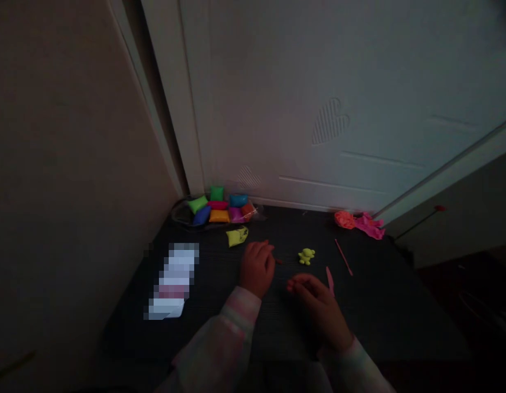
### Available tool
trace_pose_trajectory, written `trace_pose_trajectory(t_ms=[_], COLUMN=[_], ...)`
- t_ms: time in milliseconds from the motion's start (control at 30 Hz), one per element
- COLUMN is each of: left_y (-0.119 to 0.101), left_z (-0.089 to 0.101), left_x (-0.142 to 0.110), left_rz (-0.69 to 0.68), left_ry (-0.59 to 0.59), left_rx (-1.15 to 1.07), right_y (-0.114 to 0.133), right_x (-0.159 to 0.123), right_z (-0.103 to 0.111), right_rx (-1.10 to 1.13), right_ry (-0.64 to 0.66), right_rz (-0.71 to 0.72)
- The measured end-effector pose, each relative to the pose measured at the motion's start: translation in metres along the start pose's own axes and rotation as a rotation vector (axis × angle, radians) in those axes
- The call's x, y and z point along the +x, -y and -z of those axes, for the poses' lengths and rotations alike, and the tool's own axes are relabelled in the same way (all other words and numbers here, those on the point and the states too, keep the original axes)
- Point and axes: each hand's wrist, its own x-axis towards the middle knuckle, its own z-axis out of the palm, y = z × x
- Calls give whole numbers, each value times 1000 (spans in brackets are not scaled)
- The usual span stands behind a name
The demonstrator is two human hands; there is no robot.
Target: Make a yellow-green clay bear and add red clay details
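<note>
My left hand (257,268) is over the middle of the dark table, its fingers curled together. What is under them, if anything, is hidden. A small reddish-brown piece (279,262) lies just right of its thumb. Lower and further right, my right hand (316,305) has thumb and fingers pinched together; whatever is at the tips is too dim to make out. Beyond it stands a little yellow clay animal figure (305,256). A pink plastic knife (330,281) lies beside the right hand, partly behind it, and a thin pink stick tool (343,256) is further right.
At the back left, a clear bag (181,213) holds several colourful clay packets (219,216). An opened yellow packet (236,237) lies before it. A blurred-out white object (174,284) is at left. Orange and pink crumpled pieces (369,225) sit by the white panel (277,109) behind the table.
</note>
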Motion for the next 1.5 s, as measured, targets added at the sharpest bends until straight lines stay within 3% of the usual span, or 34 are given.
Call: trace_pose_trajectory(t_ms=[167,333,500,633,733,867,1133,1300,1500], left_y=[-1,-1,0,1,2,0,-25,-22,-3], left_z=[3,7,10,9,7,12,41,42,43], left_x=[4,6,7,8,7,1,-33,-53,-54], left_rz=[196,258,265,238,204,170,188,298,517], left_ry=[-81,-144,-173,-178,-166,-165,-116,-97,-211], left_rx=[-116,-112,-89,-65,-48,-19,-2,-35,-85], right_y=[4,14,5,-8,-15,-18,-26,-28,-26], right_x=[10,12,2,1,8,8,-28,-30,-25], right_z=[-26,-30,-14,1,6,8,21,23,21], right_rx=[92,-20,-473,-1067,-1261,-1343,-1411,-1503,-1528], right_ry=[59,31,78,107,102,92,165,260,201], right_rz=[39,141,193,458,571,639,726,755,723])
